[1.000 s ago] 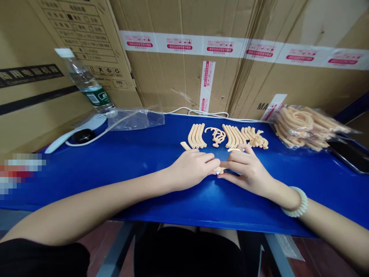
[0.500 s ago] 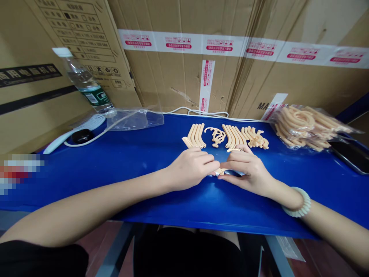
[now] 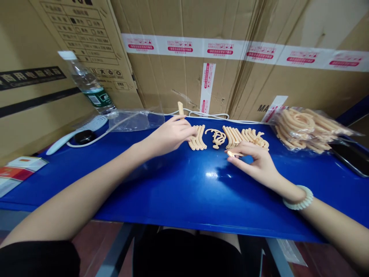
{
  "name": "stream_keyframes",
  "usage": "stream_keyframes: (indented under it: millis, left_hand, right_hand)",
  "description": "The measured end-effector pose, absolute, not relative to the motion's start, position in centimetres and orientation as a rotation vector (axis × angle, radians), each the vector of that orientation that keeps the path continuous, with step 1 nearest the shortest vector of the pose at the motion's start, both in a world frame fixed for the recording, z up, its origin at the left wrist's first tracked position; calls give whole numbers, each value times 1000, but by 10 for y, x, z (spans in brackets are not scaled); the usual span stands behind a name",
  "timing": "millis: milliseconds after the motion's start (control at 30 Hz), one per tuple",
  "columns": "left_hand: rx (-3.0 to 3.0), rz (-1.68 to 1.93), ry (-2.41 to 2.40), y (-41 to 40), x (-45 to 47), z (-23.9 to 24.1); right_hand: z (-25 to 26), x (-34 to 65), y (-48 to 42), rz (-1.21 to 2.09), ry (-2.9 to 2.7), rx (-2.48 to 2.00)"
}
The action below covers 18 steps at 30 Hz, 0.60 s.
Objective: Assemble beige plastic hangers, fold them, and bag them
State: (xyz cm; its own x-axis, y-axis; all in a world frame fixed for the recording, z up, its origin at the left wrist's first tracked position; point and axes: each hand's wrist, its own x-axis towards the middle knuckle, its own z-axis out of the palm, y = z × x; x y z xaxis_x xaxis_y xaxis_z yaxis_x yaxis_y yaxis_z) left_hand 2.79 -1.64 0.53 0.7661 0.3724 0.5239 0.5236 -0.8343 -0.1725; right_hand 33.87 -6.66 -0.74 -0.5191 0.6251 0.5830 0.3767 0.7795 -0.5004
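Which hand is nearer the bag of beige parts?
Right. The right hand is just left of the bag, pinching a small piece. The left hand is farther left, at the far end of the laid-out rows, holding a strip.

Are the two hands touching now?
No, the left hand holds a beige curved plastic strip; the right hand, apart, pinches a small beige piece.

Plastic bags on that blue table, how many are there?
2. One clear bag lies flat by the water bottle at the back left; a bag of beige curved parts sits at the far right. None seems hidden.
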Motion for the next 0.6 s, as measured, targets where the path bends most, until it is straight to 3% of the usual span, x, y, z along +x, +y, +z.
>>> stream_keyframes:
  millis: [167, 600]
  left_hand:
    - [-2857, -471, -743, 1, 13, -6]
    - [-2850, -416, -962, -20, 26, -4]
  right_hand:
    - [-8, 340, -64, 418, -2178, -747]
    - [-7, 341, -50, 178, -2356, -733]
